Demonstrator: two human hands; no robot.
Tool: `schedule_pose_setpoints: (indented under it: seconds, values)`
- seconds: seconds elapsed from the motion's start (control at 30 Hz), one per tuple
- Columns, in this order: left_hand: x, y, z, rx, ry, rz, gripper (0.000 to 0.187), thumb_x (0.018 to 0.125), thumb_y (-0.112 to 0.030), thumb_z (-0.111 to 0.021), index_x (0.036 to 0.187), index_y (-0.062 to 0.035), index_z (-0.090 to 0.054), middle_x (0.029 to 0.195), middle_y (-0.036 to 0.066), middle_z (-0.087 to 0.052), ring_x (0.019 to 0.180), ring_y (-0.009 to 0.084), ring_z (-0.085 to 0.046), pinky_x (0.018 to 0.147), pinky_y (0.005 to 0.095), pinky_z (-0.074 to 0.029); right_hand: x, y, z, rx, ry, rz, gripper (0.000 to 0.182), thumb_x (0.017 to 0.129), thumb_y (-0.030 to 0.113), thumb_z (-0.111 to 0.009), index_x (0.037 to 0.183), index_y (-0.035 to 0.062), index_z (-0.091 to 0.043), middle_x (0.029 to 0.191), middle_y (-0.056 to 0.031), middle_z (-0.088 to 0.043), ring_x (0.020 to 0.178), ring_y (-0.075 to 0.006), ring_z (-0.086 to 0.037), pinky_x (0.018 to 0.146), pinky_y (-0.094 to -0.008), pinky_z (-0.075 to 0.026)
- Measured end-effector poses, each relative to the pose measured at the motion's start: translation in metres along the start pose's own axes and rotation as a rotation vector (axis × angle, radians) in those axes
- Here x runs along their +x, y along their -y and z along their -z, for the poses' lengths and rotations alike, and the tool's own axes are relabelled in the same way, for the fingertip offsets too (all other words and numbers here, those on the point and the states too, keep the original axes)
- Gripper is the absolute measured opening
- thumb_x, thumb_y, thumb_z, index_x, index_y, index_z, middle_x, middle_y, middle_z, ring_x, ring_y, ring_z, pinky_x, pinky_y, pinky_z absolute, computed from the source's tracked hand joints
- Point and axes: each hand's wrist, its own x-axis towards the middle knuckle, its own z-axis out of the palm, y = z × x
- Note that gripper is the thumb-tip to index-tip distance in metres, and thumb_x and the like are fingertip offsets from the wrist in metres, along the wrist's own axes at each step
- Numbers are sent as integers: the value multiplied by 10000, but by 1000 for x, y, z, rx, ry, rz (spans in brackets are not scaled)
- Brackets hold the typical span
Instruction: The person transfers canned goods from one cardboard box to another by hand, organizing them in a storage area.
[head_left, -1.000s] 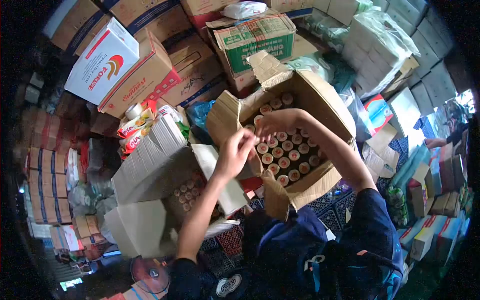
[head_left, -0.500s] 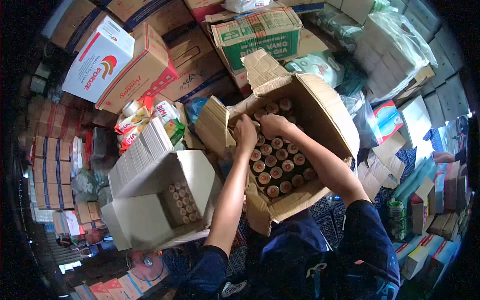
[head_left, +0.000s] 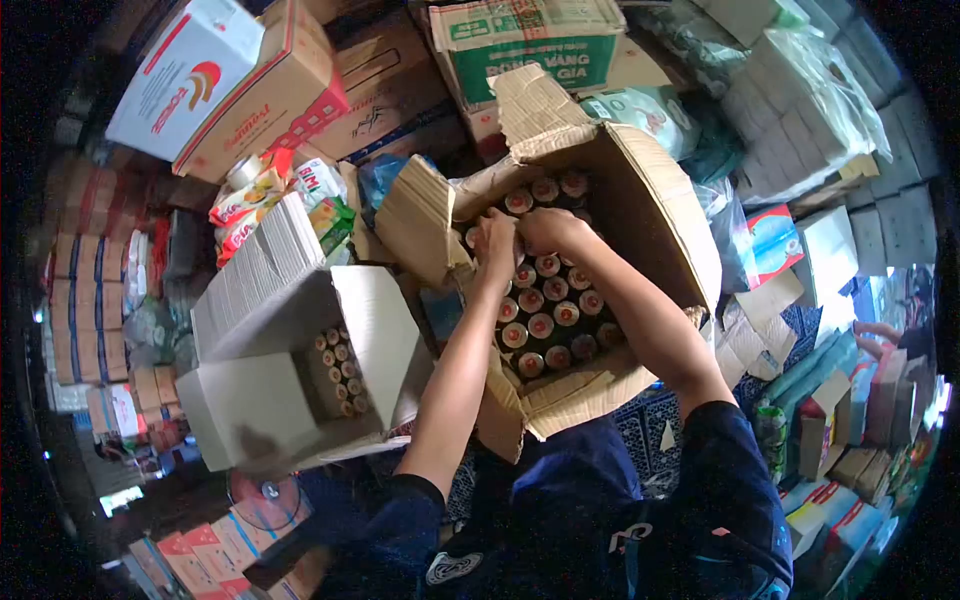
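Note:
An open brown cardboard box (head_left: 665, 200) holds several upright containers (head_left: 541, 325) with round, pale tops and red marks in the middle. Inside it, at the left wall, my left hand (head_left: 496, 243) is closed among the tops, its fingers curled downward. Close beside it is my right hand (head_left: 553, 232), also closed, with fingers bent down over the containers. What either hand grips is hidden beneath the fingers. To the left stands an open white carton (head_left: 255, 400), where several similar small containers (head_left: 340, 370) are grouped against the right side.
Snack packets (head_left: 325, 215) lie behind the white carton. A green-and-brown box (head_left: 530, 50) and stacked cartons (head_left: 265, 85) rise at the back. Plastic-wrapped white packs (head_left: 800, 120) stand at right. A fan (head_left: 268, 492) is at lower left.
The view has shifted, so most surroundings sit higher in the picture. Both hands stay within the brown box, close together, with fingers still bent down among the container tops.

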Motion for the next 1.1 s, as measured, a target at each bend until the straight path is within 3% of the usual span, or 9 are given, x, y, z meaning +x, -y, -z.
schedule_pose_setpoints:
  seconds: [0.07,0.2,0.3,0.43,0.63,0.8,0.87,0.93,1.1]
  values:
    - [9,12,-2,-97,98,73,353,891,-215,-480,1096,48,-593,1105,358,-576,1075,452,-572,852,511,-474,5,-8,-11,98,51,-39,259,798,250,-614,986,101,-712,1030,-156,-685,965,-332,-658,810,-434,-519]
    - [4,26,-8,242,83,-295,232,687,-18,-673,897,76,-643,936,338,-626,921,460,-630,709,485,-525,1,-6,-6,338,260,-238,259,782,233,-644,997,111,-722,1011,-161,-691,939,-326,-663,791,-416,-522]
    - [-4,30,2,69,207,-337,194,738,-133,-610,830,38,-603,792,230,-566,770,349,-556,645,425,-465,15,-25,-26,173,283,-159,267,788,257,-650,985,95,-726,1021,-164,-689,942,-319,-664,796,-408,-523]
    - [30,69,-12,37,347,-257,380,921,-351,-535,1146,-47,-578,691,14,-503,538,121,-462,514,269,-390,-1,-7,0,-2,264,-130,307,817,287,-637,999,53,-715,1025,-165,-689,937,-310,-669,798,-401,-533]
    - [-37,-1,17,118,257,-555,220,659,-84,-596,820,58,-640,798,332,-600,809,461,-639,646,487,-479,-13,4,19,101,339,-249,250,828,230,-622,969,44,-712,928,-150,-707,748,-271,-699,634,-397,-563]
    - [-38,-19,21,407,351,-572,238,702,-124,-620,835,70,-661,803,294,-640,744,405,-658,650,480,-498,-7,-15,15,166,308,-165,159,744,132,-663,847,16,-695,797,-131,-699,661,-217,-681,549,-356,-549]
    - [33,23,-10,759,492,-307,428,762,-156,-615,1108,93,-572,1063,261,-651,962,374,-644,812,461,-517,26,-60,-18,211,443,-164,161,713,200,-686,742,43,-702,761,-108,-704,653,-216,-664,604,-373,-537]
    - [-28,-23,20,492,247,-324,240,720,-115,-610,836,81,-686,892,286,-666,864,388,-673,734,452,-521,16,-59,-2,203,297,-48,305,713,317,-718,797,24,-714,762,-121,-703,639,-201,-651,607,-361,-531]
    - [-49,-15,41,316,197,-405,309,703,-203,-689,860,63,-696,911,275,-669,880,357,-678,752,438,-522,-33,2,62,248,284,-11,382,753,365,-759,861,2,-712,747,-131,-696,584,-169,-641,559,-317,-526]
